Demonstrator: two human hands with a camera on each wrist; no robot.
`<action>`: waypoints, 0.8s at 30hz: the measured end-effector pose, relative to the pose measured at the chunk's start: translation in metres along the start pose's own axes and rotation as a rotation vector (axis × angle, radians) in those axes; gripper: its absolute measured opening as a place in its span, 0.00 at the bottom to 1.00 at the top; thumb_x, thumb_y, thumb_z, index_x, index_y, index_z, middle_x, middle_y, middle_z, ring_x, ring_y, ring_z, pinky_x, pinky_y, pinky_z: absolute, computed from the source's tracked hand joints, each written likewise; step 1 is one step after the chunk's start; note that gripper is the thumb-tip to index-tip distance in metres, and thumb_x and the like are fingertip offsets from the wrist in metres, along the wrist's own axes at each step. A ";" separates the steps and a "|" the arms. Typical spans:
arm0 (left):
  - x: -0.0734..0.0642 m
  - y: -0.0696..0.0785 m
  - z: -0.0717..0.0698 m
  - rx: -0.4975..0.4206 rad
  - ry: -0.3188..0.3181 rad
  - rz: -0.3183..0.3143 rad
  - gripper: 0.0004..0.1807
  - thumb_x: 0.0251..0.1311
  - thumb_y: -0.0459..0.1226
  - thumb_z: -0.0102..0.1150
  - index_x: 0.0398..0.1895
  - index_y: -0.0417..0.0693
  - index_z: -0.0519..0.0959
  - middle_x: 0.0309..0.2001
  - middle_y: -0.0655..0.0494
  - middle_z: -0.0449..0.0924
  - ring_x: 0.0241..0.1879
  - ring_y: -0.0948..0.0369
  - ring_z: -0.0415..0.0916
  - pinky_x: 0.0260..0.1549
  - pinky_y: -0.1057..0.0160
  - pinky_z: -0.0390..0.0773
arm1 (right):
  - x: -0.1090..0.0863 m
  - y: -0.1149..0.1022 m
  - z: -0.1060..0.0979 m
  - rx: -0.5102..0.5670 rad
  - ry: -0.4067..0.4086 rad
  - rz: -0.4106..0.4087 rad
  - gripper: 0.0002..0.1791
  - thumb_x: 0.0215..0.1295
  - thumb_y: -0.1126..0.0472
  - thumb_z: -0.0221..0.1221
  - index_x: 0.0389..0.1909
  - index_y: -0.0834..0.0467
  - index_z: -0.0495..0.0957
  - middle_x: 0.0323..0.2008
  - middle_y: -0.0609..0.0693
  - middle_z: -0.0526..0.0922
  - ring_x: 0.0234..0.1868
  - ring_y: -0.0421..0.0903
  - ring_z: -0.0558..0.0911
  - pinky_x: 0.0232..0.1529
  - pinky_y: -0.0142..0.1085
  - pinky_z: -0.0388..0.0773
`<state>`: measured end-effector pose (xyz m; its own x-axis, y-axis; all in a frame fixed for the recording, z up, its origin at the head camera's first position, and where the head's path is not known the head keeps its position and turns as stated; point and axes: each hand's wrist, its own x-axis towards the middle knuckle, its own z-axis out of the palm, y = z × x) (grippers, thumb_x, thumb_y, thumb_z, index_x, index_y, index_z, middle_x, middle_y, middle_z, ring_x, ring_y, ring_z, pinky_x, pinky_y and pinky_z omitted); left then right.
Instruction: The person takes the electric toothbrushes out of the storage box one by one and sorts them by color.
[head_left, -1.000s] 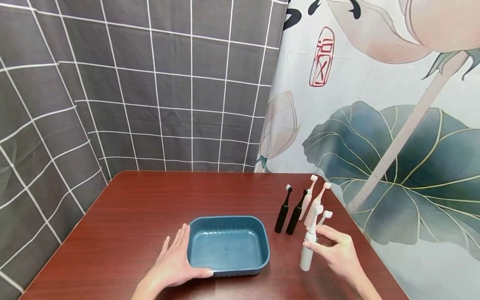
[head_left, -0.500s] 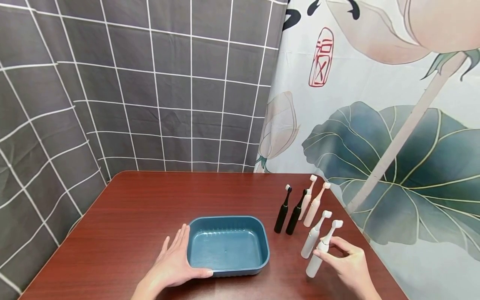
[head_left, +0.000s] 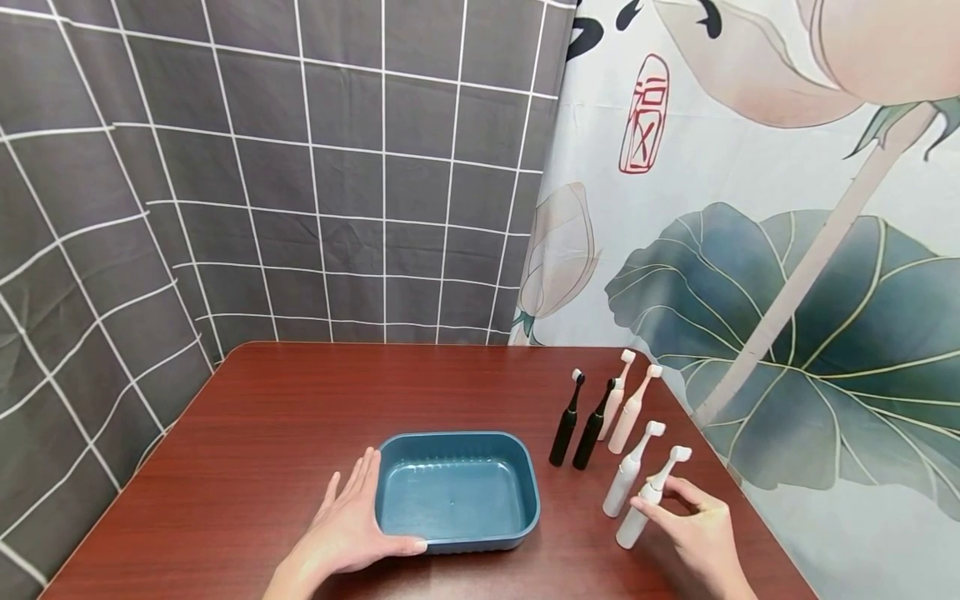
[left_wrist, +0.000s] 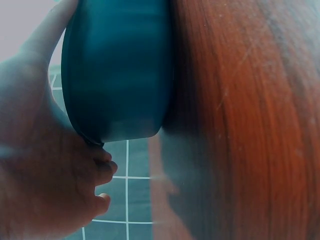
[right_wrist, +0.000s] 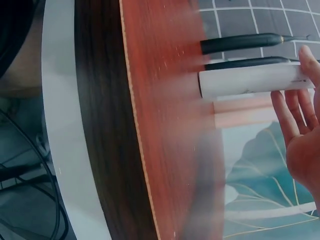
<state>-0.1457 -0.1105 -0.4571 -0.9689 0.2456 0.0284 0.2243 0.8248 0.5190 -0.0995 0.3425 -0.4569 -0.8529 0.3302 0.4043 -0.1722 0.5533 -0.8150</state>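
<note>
My right hand (head_left: 701, 527) pinches a white electric toothbrush (head_left: 634, 525) by its upper handle, between thumb and fingers. This toothbrush stands upright near the table's right edge; in the right wrist view its white handle (right_wrist: 250, 82) has its base right at the tabletop. A second white electric toothbrush (head_left: 622, 485) stands just to its left and farther back. My left hand (head_left: 341, 529) lies against the left side of a blue plastic basin (head_left: 533, 500), fingers straight along its wall and thumb at the front rim. Nothing lies in the basin. In the left wrist view, the fingers meet its outer wall (left_wrist: 117, 75).
Two black electric toothbrushes (head_left: 564, 433) stand behind the white ones. Next to them, farther right, are two pink electric toothbrushes (head_left: 626, 423). A reddish-brown wooden table (head_left: 315, 400) carries everything. Behind it hang a grey grid curtain (head_left: 345, 183) and a flower-printed curtain (head_left: 810, 317).
The right hand has moved the white toothbrush rightward, from in front of the other white one to beside it. In the last half second it shifted only slightly. The left hand and basin stayed still.
</note>
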 end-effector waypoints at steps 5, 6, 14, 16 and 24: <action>-0.002 0.001 -0.001 0.002 0.001 0.003 0.83 0.26 0.81 0.64 0.79 0.34 0.49 0.78 0.37 0.48 0.76 0.43 0.48 0.71 0.37 0.42 | 0.002 0.000 0.001 -0.010 0.014 -0.007 0.17 0.46 0.70 0.78 0.39 0.62 0.86 0.29 0.47 0.87 0.32 0.33 0.82 0.30 0.25 0.79; -0.002 0.001 -0.002 0.002 0.001 0.004 0.83 0.26 0.80 0.65 0.79 0.34 0.49 0.78 0.37 0.48 0.76 0.43 0.48 0.71 0.37 0.42 | 0.002 0.000 0.001 -0.012 0.012 -0.008 0.17 0.46 0.70 0.78 0.39 0.62 0.86 0.29 0.47 0.87 0.32 0.33 0.82 0.30 0.24 0.79; -0.002 0.001 -0.001 0.004 0.008 0.001 0.83 0.25 0.80 0.65 0.79 0.34 0.49 0.78 0.37 0.48 0.76 0.44 0.48 0.71 0.37 0.42 | 0.003 0.004 0.003 -0.052 -0.012 -0.011 0.16 0.47 0.62 0.79 0.37 0.58 0.86 0.29 0.47 0.86 0.33 0.36 0.81 0.30 0.24 0.76; -0.002 0.001 -0.001 0.000 0.012 0.004 0.82 0.26 0.81 0.65 0.78 0.34 0.50 0.78 0.37 0.48 0.76 0.43 0.48 0.71 0.37 0.43 | 0.003 0.005 0.003 -0.070 -0.023 0.007 0.16 0.48 0.60 0.79 0.37 0.56 0.85 0.30 0.47 0.86 0.33 0.37 0.80 0.30 0.25 0.76; -0.002 0.001 -0.002 -0.009 0.006 0.007 0.82 0.26 0.80 0.65 0.79 0.35 0.49 0.78 0.37 0.48 0.77 0.44 0.47 0.72 0.38 0.42 | 0.002 0.004 0.003 -0.118 -0.049 0.049 0.17 0.49 0.55 0.79 0.37 0.54 0.85 0.31 0.47 0.85 0.34 0.40 0.81 0.30 0.26 0.76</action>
<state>-0.1436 -0.1108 -0.4552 -0.9679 0.2486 0.0372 0.2304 0.8182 0.5268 -0.1038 0.3433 -0.4606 -0.8822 0.3231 0.3425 -0.0732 0.6246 -0.7775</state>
